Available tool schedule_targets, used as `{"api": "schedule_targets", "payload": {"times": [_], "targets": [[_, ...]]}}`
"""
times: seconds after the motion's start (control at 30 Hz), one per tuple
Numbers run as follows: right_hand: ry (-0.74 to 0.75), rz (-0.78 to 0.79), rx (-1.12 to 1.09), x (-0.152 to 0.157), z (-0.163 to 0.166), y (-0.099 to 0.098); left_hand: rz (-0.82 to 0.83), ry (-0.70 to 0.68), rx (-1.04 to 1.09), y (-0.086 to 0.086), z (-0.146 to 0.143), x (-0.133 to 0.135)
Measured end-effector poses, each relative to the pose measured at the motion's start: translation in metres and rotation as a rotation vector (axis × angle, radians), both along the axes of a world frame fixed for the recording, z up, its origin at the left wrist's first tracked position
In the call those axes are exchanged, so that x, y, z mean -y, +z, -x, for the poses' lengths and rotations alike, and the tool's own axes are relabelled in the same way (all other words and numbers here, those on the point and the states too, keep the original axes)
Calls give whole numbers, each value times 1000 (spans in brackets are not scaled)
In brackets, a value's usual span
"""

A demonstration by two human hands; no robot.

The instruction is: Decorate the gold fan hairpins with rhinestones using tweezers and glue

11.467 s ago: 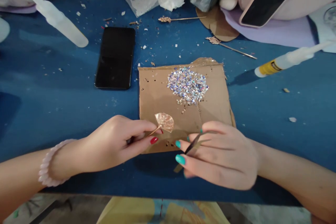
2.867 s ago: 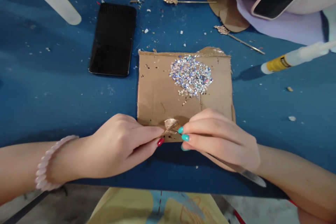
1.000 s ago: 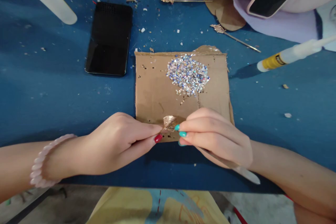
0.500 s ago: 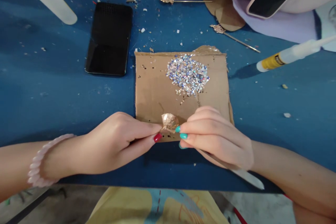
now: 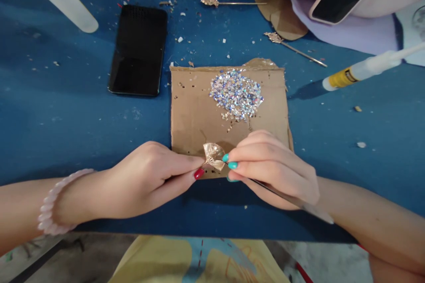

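Note:
Between the thumb and forefinger of my left hand (image 5: 142,181) is a small gold fan-shaped ornament (image 5: 212,151), pinched at its narrow left end. It is above the near edge of a cardboard piece (image 5: 191,110). My right hand (image 5: 277,170) grips a slim tool (image 5: 317,213) like a pen. The thin dark tip of the tool reaches the ornament's right side; I cannot tell if it presses on it. The tool's wider, flat pale end sticks out below my right wrist. Beyond both hands, a heap of shiny blue, white and pink chips (image 5: 236,94) lies on the cardboard.
A black phone (image 5: 137,51) lies left of the cardboard. Two gold-headed pins (image 5: 210,2) lie at the back, near brown discs (image 5: 288,22). A yellow-banded glue tube (image 5: 341,78) is at the right, a white tube (image 5: 66,2) at the upper left. Crumbs dot the blue table (image 5: 66,115).
The ornament's fan now shows more of its face. The tool's tip has come into view against it, and the tool's pale rear end has risen slightly. My left hand is almost still.

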State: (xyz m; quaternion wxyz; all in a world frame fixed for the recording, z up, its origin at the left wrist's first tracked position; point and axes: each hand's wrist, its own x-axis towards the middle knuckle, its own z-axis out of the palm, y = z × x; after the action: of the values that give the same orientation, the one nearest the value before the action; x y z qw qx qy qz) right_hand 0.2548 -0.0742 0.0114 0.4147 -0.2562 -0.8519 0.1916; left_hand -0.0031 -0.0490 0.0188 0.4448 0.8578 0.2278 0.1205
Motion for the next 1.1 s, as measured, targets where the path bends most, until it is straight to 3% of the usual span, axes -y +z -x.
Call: {"api": "schedule_targets", "payload": {"times": [0.57,1.1], "targets": [[-60,-10,19,-2,-1,4,-73,10,-25,-3,1,3],[-14,-33,4,-3,2,3,-113,-26,-64,-1,0,2]]}}
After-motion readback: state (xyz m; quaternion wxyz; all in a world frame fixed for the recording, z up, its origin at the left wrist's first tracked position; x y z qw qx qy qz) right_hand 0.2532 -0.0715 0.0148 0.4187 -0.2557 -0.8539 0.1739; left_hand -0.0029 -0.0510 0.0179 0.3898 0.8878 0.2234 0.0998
